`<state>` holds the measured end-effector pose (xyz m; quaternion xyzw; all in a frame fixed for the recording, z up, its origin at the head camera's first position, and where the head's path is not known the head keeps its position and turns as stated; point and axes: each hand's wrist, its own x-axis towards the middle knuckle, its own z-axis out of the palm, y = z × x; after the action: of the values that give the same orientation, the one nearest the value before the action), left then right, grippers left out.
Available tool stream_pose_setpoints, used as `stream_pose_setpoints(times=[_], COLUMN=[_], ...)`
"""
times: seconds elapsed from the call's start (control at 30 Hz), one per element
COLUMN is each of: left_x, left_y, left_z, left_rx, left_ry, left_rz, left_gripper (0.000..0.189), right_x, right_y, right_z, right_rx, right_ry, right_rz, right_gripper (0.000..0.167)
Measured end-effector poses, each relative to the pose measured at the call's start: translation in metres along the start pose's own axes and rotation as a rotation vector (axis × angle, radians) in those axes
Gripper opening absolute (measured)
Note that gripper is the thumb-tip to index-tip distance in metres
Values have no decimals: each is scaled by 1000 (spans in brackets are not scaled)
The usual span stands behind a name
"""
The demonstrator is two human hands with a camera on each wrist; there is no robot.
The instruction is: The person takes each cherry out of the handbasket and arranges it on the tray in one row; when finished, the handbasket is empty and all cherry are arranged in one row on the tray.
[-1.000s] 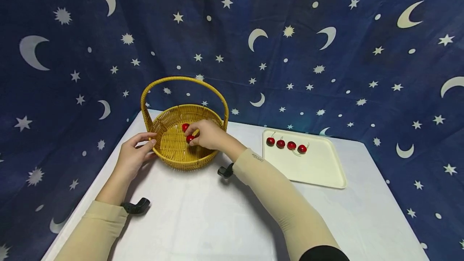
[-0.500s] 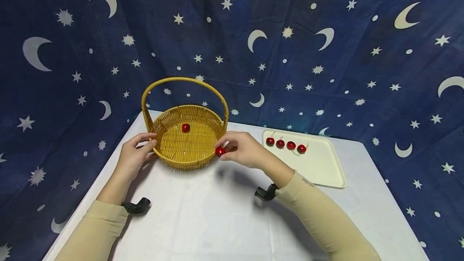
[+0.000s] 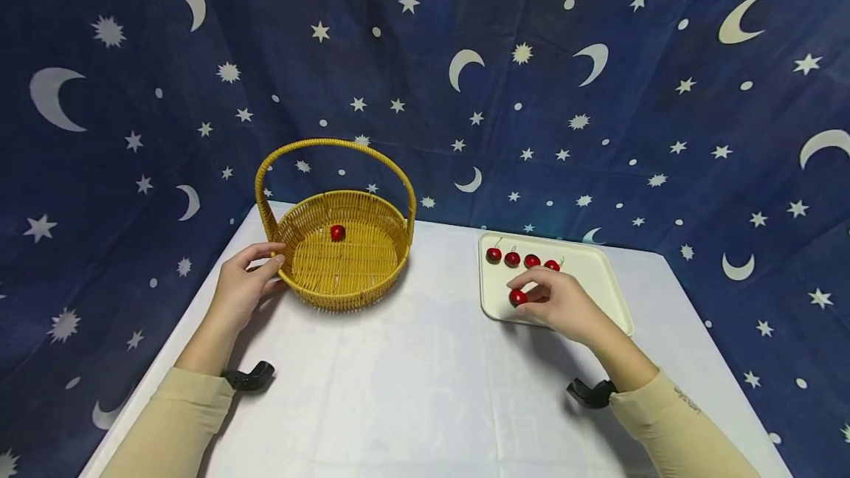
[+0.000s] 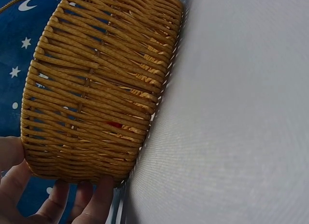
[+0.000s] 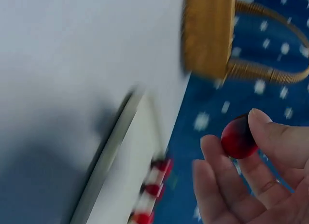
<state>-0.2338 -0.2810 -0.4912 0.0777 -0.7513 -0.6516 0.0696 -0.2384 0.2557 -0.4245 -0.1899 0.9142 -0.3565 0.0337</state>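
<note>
A yellow wicker basket (image 3: 312,282) with a tall handle stands on the white table at the left, with one red cherry (image 3: 338,232) inside. My left hand (image 3: 244,282) holds its left rim, fingers against the woven wall (image 4: 91,113). My right hand (image 3: 554,301) hovers over the front left of a cream tray (image 3: 598,301) and pinches a red cherry (image 3: 517,297) between thumb and fingers; the same cherry (image 5: 238,136) shows in the right wrist view. Several cherries (image 3: 522,258) lie in a row at the tray's back.
The white table (image 3: 412,382) is backed by a dark blue cloth (image 3: 598,94) printed with moons and stars, close behind the basket and tray. Black wrist mounts (image 3: 251,377) sit on both forearms. The tray's edge (image 5: 104,156) is blurred in the right wrist view.
My right hand carried a cherry out of the basket and rightward to the tray. One cherry stays in the basket. The left hand has kept its hold on the rim.
</note>
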Motion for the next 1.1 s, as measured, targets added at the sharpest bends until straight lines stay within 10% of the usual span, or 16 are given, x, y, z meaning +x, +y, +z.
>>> stream_pose_setpoints(times=[0.27,0.6,1.1], left_x=[-2,4,1], left_y=[3,-3,2], left_z=[-1,-1,1], left_rx=[-3,-29,15], left_ry=[6,9,7], left_rz=[-4,-16,-1], left_gripper=[40,37,41], right_x=[-6,18,41], right_y=[63,130,153], right_z=[-44,-56,-52], right_rx=[-211,-167,-96], right_ry=[92,76,85], right_rz=[192,309,333], right_gripper=[37,41,41])
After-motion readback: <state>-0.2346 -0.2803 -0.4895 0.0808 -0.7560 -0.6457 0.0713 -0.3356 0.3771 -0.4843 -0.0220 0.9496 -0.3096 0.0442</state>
